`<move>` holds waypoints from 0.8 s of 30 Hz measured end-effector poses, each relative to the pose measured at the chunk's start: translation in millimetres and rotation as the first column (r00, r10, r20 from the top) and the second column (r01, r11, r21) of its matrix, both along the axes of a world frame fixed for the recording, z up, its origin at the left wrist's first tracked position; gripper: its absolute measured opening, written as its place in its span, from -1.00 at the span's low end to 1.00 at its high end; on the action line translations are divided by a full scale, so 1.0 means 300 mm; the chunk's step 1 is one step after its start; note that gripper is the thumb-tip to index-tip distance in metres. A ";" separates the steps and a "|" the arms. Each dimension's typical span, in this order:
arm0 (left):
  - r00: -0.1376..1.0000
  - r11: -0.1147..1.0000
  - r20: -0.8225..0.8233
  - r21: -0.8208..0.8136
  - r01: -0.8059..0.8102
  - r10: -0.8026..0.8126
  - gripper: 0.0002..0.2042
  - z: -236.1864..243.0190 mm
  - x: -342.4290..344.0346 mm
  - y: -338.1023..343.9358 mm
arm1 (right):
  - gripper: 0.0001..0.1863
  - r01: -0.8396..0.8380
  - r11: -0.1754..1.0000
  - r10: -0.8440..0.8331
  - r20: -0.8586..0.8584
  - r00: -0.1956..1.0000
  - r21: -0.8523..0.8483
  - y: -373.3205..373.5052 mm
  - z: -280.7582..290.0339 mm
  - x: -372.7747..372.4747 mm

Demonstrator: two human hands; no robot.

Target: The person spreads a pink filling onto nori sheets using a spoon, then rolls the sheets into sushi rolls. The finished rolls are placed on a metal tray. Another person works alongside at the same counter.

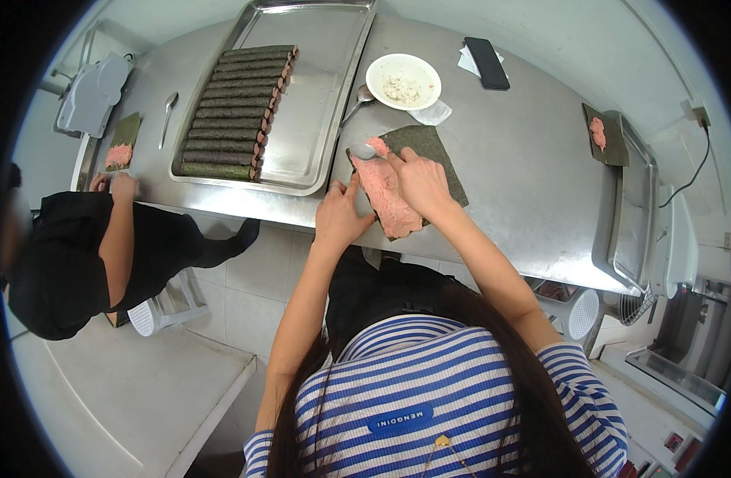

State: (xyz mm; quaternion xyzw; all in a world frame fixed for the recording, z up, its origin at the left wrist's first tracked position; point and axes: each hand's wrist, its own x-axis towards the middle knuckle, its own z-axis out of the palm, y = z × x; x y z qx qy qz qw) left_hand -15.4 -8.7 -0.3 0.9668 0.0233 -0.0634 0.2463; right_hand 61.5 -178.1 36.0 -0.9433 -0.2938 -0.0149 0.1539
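Note:
A dark green seaweed sheet (439, 163) lies on the steel table in front of me, its left part covered by a strip of pink minced filling (389, 197). My right hand (417, 182) is closed round a metal spoon (365, 150), whose bowl rests on the filling near its far end. Beside the sheet's left edge, my left hand (340, 213) has its fingers apart, the tips touching the edge. The spoon's handle is mostly hidden under my right hand.
A steel tray (322, 119) at the left holds several seaweed rolls (234, 111). Behind the sheet stand a white bowl (404, 82) and another spoon (359, 102). A phone (487, 64) lies farther back. At far left, a co-worker's hands (118, 185) touch another sheet (125, 131).

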 end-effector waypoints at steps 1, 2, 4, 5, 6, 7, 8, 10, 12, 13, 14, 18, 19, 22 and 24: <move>1.000 1.000 0.009 0.003 0.006 -0.006 -0.14 -0.001 0.002 -0.003 | -0.66 -0.024 0.998 0.023 -0.008 1.000 -0.062 -0.002 -0.001 0.012; 1.000 1.000 -0.006 -0.002 0.002 -0.002 -0.14 0.001 0.003 -0.003 | -0.65 -0.050 0.991 0.048 -0.020 0.999 -0.123 0.000 -0.001 0.021; 0.999 1.000 -0.035 -0.011 -0.002 0.002 -0.14 0.010 0.007 -0.007 | -0.64 -0.071 0.982 0.065 -0.042 0.997 -0.173 -0.015 0.009 0.004; 1.000 1.000 -0.028 -0.013 -0.005 0.004 -0.14 0.006 0.003 -0.004 | -0.63 -0.076 0.984 0.069 -0.052 0.996 -0.160 -0.030 0.036 -0.033; 1.000 1.000 -0.020 -0.013 -0.007 0.007 -0.14 0.001 0.000 -0.001 | -0.62 -0.081 0.986 0.073 -0.060 0.996 -0.146 -0.049 0.062 -0.062; 1.000 1.000 -0.013 -0.013 -0.010 0.010 -0.14 -0.002 -0.002 0.002 | -0.64 -0.124 0.982 0.112 -0.093 0.989 -0.140 -0.080 0.087 -0.078; 1.000 1.000 -0.009 -0.007 -0.018 0.018 -0.14 0.001 -0.004 0.005 | -0.66 -0.168 0.977 0.152 -0.123 0.981 -0.134 -0.122 0.112 -0.089; 1.000 1.000 -0.006 0.004 -0.023 0.023 -0.14 0.007 -0.007 0.002 | -0.70 -0.222 0.970 0.210 -0.118 0.970 -0.097 -0.177 0.120 -0.083; 1.000 1.000 -0.022 -0.006 -0.020 0.020 -0.13 0.002 -0.001 0.001 | -0.74 -0.237 0.971 0.236 -0.038 0.971 -0.039 -0.209 0.093 -0.056; 0.999 1.000 -0.030 -0.010 -0.022 0.021 -0.13 0.000 0.001 0.000 | -0.73 -0.255 0.966 0.255 -0.015 0.967 -0.042 -0.211 0.079 -0.039; 0.999 1.000 -0.029 -0.006 -0.017 0.016 -0.13 0.002 0.003 0.000 | -0.72 -0.271 0.962 0.272 0.009 0.962 -0.040 -0.207 0.064 -0.016; 1.000 1.000 -0.026 -0.002 -0.013 0.013 -0.14 0.005 0.005 -0.002 | -0.70 -0.287 0.955 0.292 0.063 0.954 -0.075 -0.171 0.039 0.076; 1.000 1.000 -0.025 -0.005 -0.015 0.015 -0.14 0.004 0.005 -0.002 | -0.70 -0.292 0.953 0.297 0.067 0.952 -0.074 -0.159 0.035 0.096; 0.995 1.000 -0.096 -0.011 -0.021 0.019 -0.14 0.031 0.004 -0.004 | -0.71 -0.309 0.948 0.314 0.073 0.947 -0.071 -0.124 0.023 0.152; 0.995 1.000 -0.098 -0.014 -0.024 0.023 -0.14 0.030 0.005 -0.004 | -0.72 -0.308 0.949 0.312 0.072 0.947 -0.065 -0.109 0.012 0.187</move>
